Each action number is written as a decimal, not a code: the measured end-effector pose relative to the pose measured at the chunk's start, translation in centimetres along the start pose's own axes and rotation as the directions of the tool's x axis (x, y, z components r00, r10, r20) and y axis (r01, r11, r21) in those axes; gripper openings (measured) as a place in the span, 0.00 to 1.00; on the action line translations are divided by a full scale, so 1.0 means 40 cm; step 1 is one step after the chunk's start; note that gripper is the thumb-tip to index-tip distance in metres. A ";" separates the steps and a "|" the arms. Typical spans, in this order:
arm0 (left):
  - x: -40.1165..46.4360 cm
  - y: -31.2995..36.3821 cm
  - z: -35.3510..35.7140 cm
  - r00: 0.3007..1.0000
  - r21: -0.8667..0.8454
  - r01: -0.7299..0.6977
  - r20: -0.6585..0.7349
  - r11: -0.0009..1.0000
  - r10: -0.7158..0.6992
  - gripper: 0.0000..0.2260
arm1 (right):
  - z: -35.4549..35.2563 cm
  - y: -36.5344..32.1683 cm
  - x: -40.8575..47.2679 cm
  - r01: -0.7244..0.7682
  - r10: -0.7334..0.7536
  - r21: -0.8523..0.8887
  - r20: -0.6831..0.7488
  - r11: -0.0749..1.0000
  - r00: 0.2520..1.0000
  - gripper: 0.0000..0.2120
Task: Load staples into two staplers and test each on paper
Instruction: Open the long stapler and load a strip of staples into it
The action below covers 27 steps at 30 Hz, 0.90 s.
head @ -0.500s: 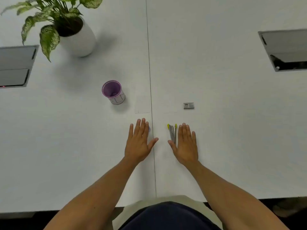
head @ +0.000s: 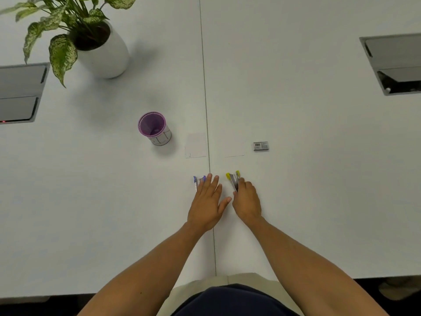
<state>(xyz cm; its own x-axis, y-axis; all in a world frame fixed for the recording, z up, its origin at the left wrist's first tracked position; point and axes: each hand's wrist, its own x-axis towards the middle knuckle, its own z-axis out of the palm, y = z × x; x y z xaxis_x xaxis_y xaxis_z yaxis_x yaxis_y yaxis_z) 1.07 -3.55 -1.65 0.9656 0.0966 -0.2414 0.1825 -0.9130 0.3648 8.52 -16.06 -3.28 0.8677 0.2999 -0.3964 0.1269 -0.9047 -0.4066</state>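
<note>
A small purple stapler [head: 198, 181] lies on the white table just left of my left hand [head: 208, 201], whose fingers are straight and rest flat beside it. A small yellow stapler [head: 232, 179] lies right of the table seam; my right hand [head: 247, 200] curls its fingers round the stapler's rear end. Two white paper slips lie farther out: one [head: 196, 145] left of the seam, one [head: 234, 149] right of it, barely visible. A grey staple box [head: 261, 146] with a barcode sits right of the papers.
A purple pen cup [head: 154, 128] stands left of the papers. A potted plant [head: 91, 39] is at the far left. Grey cable hatches are set into the table at the left edge [head: 20, 93] and the right edge [head: 394, 63].
My left hand slid right and uncovered the purple stapler. My right hand went from lying flat beside the yellow stapler to curling its fingers on it.
</note>
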 end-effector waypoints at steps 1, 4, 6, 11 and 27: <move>0.001 0.005 0.003 1.000 -0.054 0.007 -0.012 0.999 -0.007 0.28 | -0.001 -0.001 0.001 -0.006 0.007 0.047 -0.006 0.999 1.000 0.23; 0.008 0.023 0.002 0.992 -0.283 0.120 -0.005 0.952 -0.126 0.25 | -0.010 -0.001 -0.002 -0.071 0.070 0.344 0.017 0.936 0.997 0.13; 0.015 0.044 -0.012 0.962 -0.492 0.241 0.006 0.836 -0.274 0.22 | -0.022 0.000 -0.013 -0.150 0.086 0.617 0.133 0.772 0.987 0.13; 0.044 0.080 -0.054 0.874 -0.760 0.397 0.141 0.515 -0.466 0.17 | -0.058 -0.009 -0.041 -0.226 -0.095 0.874 0.293 0.430 0.951 0.15; 0.036 0.149 -0.101 0.838 -0.911 0.294 0.101 0.288 -0.536 0.11 | -0.098 -0.125 -0.045 -0.204 0.150 0.805 0.145 0.557 0.978 0.18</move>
<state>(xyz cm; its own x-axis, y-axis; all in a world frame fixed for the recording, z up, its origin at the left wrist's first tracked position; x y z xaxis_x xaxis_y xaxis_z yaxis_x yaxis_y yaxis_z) 4.29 -7.26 3.80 0.6929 0.5303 -0.4886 0.5050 0.1267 0.8538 8.20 -13.26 2.68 0.7982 0.2014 -0.5677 -0.4935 -0.3217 -0.8080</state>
